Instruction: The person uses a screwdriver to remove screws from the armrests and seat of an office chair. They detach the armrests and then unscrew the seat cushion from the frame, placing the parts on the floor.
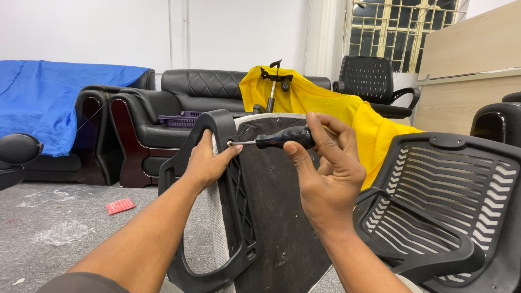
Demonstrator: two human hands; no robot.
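Note:
An office chair seat (pixel 271 206) stands on edge in front of me, its dark underside facing me and a black plastic armrest (pixel 217 130) fixed along its left side. My left hand (pixel 206 163) grips the top of that armrest. My right hand (pixel 325 168) holds a black-handled screwdriver (pixel 282 138) level, its metal tip touching the armrest near my left thumb.
A black slatted chair back (pixel 445 201) lies at the right. Behind are black leather sofas (pixel 163 103), one under a blue cloth (pixel 49 92), a yellow cloth (pixel 336 108), a purple basket (pixel 182 119), a black chair (pixel 374 81) and a wooden desk (pixel 467 81). A small red object (pixel 120 205) lies on the grey floor.

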